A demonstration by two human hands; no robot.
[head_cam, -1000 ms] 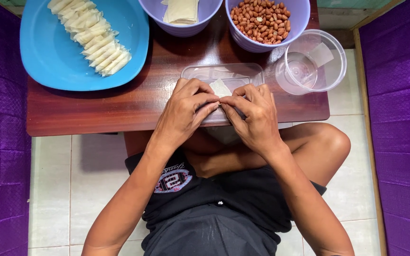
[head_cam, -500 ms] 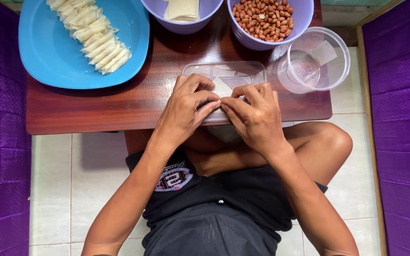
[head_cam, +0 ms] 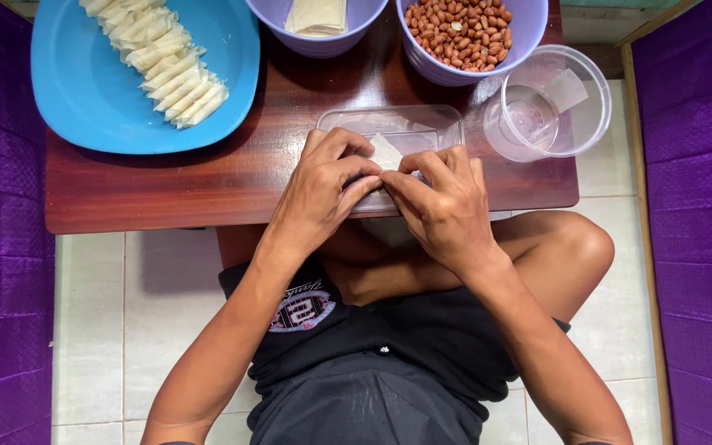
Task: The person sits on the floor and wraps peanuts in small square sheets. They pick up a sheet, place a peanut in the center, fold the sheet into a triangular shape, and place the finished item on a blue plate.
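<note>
My left hand (head_cam: 321, 191) and my right hand (head_cam: 442, 206) meet over a clear flat plastic lid (head_cam: 389, 128) at the near edge of a low dark wooden table (head_cam: 232, 177). Both pinch a pale thin pastry wrapper (head_cam: 386, 152) whose pointed corner sticks up between the fingertips. What lies inside the wrapper is hidden by the fingers. Behind the hands stands a lilac bowl of peanuts (head_cam: 465, 31) and a second lilac bowl with a stack of square wrappers (head_cam: 316, 15).
A blue plate (head_cam: 92, 99) with several rolled pastry sticks (head_cam: 160, 62) sits at the table's left. A clear round plastic container (head_cam: 550, 103) with a little liquid stands at the right. Purple quilted surfaces flank the tiled floor; my crossed legs are under the table.
The hands stay in the same place over the lid; the fingers have shifted slightly on the wrapper, and its corner shows a bit more between them.
</note>
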